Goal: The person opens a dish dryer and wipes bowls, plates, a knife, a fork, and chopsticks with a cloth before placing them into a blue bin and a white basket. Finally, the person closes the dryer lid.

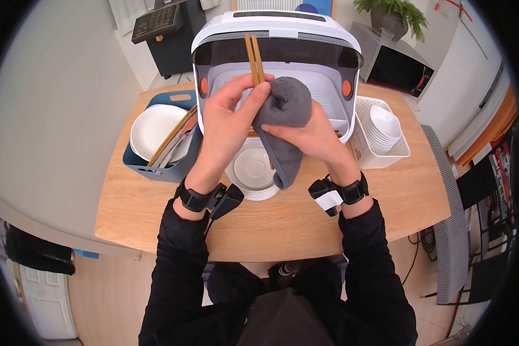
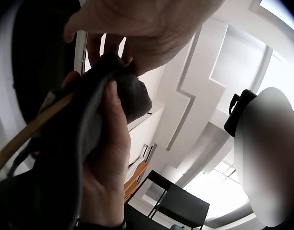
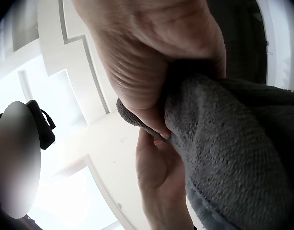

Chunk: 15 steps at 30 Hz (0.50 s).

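In the head view, my left hand [image 1: 228,118] pinches a pair of wooden chopsticks [image 1: 252,55] between thumb and fingers, their upper ends pointing up and away. Beside it, my right hand [image 1: 320,137] grips a bunched dark grey towel [image 1: 288,104], whose loose end hangs over a stack of white plates [image 1: 252,167]. The towel meets the left fingertips and hides the middle of the chopsticks. One wooden length [image 2: 34,125] slants out past the cloth in the left wrist view. Thick folds of towel [image 3: 219,143] fill much of the right wrist view, under the right hand [image 3: 156,52].
Behind the hands stands a white appliance [image 1: 277,23] with its front open. A blue basket [image 1: 161,172] with plates, chopsticks and cutlery is at left. At right, a white basket [image 1: 380,158] holds stacked white bowls [image 1: 383,130]. All stand on a wooden table [image 1: 259,236].
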Each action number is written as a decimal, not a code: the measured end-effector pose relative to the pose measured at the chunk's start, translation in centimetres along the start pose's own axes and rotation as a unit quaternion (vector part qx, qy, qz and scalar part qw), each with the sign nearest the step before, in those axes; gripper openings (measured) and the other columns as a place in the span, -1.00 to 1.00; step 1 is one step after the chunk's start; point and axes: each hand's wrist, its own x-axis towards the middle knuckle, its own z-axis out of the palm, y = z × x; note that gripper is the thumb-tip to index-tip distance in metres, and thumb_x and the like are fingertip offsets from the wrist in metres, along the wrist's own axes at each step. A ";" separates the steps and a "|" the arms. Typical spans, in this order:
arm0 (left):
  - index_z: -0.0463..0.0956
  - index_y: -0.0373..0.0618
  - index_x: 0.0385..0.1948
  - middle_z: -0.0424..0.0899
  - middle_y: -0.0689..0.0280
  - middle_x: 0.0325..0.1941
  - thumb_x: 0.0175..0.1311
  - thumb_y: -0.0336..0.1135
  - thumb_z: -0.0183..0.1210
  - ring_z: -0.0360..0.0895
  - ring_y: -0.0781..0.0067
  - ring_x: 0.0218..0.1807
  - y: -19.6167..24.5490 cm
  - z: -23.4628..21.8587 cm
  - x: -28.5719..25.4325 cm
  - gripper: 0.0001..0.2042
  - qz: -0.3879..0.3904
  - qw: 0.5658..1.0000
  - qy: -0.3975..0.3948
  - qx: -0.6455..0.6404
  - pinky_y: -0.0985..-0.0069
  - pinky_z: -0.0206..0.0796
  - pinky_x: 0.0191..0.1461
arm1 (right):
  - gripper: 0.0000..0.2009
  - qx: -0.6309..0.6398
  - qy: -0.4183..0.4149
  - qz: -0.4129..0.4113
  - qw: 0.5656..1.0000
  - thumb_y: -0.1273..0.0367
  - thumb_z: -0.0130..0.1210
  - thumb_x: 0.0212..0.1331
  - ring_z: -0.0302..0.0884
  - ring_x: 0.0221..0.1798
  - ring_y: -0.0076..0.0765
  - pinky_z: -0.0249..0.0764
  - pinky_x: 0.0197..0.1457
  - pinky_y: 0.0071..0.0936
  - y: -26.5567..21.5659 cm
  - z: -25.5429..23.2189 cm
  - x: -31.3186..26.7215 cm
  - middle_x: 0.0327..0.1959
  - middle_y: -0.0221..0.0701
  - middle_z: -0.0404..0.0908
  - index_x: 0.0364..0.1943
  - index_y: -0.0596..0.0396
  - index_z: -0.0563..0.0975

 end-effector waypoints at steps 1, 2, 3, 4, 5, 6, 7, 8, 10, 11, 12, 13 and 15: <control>0.65 -0.17 -0.06 0.71 0.33 -0.10 0.37 -0.33 0.21 0.55 0.61 -0.01 0.1 0.0 0.0 -0.79 0.014 1.000 0.008 -0.002 0.61 0.35 0.13 | -0.47 0.000 0.006 -0.010 1.000 0.43 0.38 0.02 0.53 0.07 -0.46 0.45 0.18 -0.44 0.1 0.0 0.0 0.03 -0.37 0.61 0.13 0.17 0.48; 0.65 -0.17 -0.06 0.71 0.33 -0.09 0.37 -0.32 0.21 0.55 0.60 0.00 0.2 0.0 0.0 -0.79 0.029 0.999 0.015 -0.004 0.60 0.34 0.15 | -0.47 -0.003 0.008 -0.012 1.000 0.43 0.38 0.02 0.53 0.08 -0.46 0.45 0.18 -0.44 0.0 0.0 0.0 0.03 -0.37 0.61 0.13 0.17 0.48; 0.64 -0.18 -0.06 0.71 0.31 -0.08 0.38 -0.31 0.20 0.55 0.58 0.00 0.4 -0.1 0.0 -0.79 0.029 0.999 0.026 -0.020 0.59 0.34 0.15 | -0.47 -0.006 0.010 -0.014 1.000 0.42 0.39 0.02 0.53 0.08 -0.46 0.45 0.19 -0.44 -0.1 0.1 0.0 0.03 -0.37 0.61 0.13 0.16 0.48; 0.64 -0.20 -0.06 0.71 0.29 -0.08 0.38 -0.30 0.19 0.56 0.57 0.01 0.7 -0.2 0.0 -0.78 0.028 0.998 0.036 -0.037 0.58 0.34 0.16 | -0.47 -0.008 0.011 -0.015 1.000 0.42 0.39 0.02 0.53 0.08 -0.46 0.44 0.19 -0.44 -0.1 0.1 -0.1 0.03 -0.37 0.61 0.13 0.16 0.48; 0.63 -0.21 -0.05 0.71 0.27 -0.07 0.39 -0.29 0.18 0.56 0.55 0.01 1.1 -0.4 0.0 -0.77 0.027 0.997 0.047 -0.053 0.58 0.35 0.16 | -0.45 -0.012 0.008 -0.019 1.000 0.42 0.40 0.01 0.52 0.09 -0.44 0.43 0.21 -0.43 -0.2 0.2 0.0 0.04 -0.36 0.60 0.14 0.17 0.47; 0.58 -0.26 -0.02 0.70 0.20 -0.05 0.42 -0.27 0.15 0.60 0.45 0.00 1.6 -0.6 -0.1 -0.73 0.019 0.995 0.056 -0.076 0.53 0.37 0.18 | -0.43 -0.015 0.005 -0.023 1.000 0.42 0.41 0.00 0.51 0.11 -0.42 0.42 0.23 -0.42 -0.3 0.2 0.0 0.06 -0.35 0.59 0.16 0.18 0.46; 0.57 -0.27 -0.01 0.70 0.18 -0.05 0.43 -0.27 0.14 0.61 0.42 -0.01 2.0 -1.0 0.0 -0.73 0.026 0.993 0.067 -0.094 0.52 0.37 0.18 | -0.40 -0.019 0.001 -0.027 0.999 0.41 0.42 -0.02 0.50 0.13 -0.40 0.40 0.25 -0.41 -0.3 0.2 0.0 0.08 -0.33 0.58 0.17 0.19 0.45; 0.55 -0.27 0.00 0.70 0.16 -0.05 0.44 -0.27 0.13 0.63 0.39 -0.02 2.2 -1.3 0.0 -0.72 0.034 0.990 0.078 -0.111 0.51 0.38 0.18 | -0.40 -0.028 -0.002 -0.030 0.999 0.41 0.42 -0.02 0.50 0.13 -0.39 0.40 0.25 -0.41 -0.2 0.1 0.0 0.08 -0.33 0.58 0.17 0.19 0.45; 0.51 -0.27 0.04 0.68 0.13 -0.03 0.46 -0.25 0.09 0.66 0.30 -0.07 2.8 -1.9 0.1 -0.71 0.053 0.985 0.109 -0.120 0.46 0.40 0.16 | -0.39 -0.046 -0.010 -0.037 0.998 0.40 0.42 -0.02 0.51 0.13 -0.37 0.41 0.26 -0.40 0.0 0.1 0.0 0.08 -0.32 0.58 0.18 0.18 0.45; 0.51 -0.27 0.04 0.68 0.13 -0.03 0.46 -0.24 0.09 0.66 0.30 -0.07 3.0 -2.3 0.1 -0.71 0.055 0.982 0.125 -0.128 0.46 0.40 0.15 | -0.40 -0.062 -0.013 -0.041 0.997 0.40 0.41 -0.01 0.51 0.13 -0.37 0.41 0.26 -0.40 0.1 0.1 0.0 0.09 -0.32 0.58 0.18 0.18 0.45; 0.51 -0.27 0.04 0.68 0.13 -0.03 0.46 -0.24 0.08 0.66 0.30 -0.07 3.2 -2.7 0.2 -0.70 0.058 0.979 0.140 -0.137 0.45 0.41 0.15 | -0.40 -0.079 -0.015 -0.045 0.996 0.40 0.41 -0.01 0.52 0.13 -0.37 0.41 0.25 -0.40 0.2 0.0 0.0 0.09 -0.32 0.58 0.18 0.17 0.45; 0.50 -0.27 0.04 0.68 0.13 -0.03 0.47 -0.23 0.08 0.66 0.30 -0.07 3.4 -3.1 0.2 -0.70 0.062 0.975 0.156 -0.145 0.45 0.41 0.15 | -0.41 -0.095 -0.018 -0.050 0.994 0.39 0.40 0.00 0.52 0.13 -0.36 0.42 0.25 -0.40 0.3 -0.2 0.0 0.09 -0.32 0.58 0.18 0.16 0.45; 0.47 -0.27 0.05 0.64 0.12 0.02 0.46 -0.20 0.09 0.65 0.27 -0.02 4.0 -3.5 0.0 -0.68 0.072 0.970 0.175 -0.150 0.40 0.42 0.18 | -0.42 -0.103 -0.023 -0.048 0.993 0.40 0.38 0.02 0.53 0.12 -0.37 0.43 0.23 -0.39 0.2 -0.6 0.0 0.09 -0.32 0.59 0.19 0.15 0.45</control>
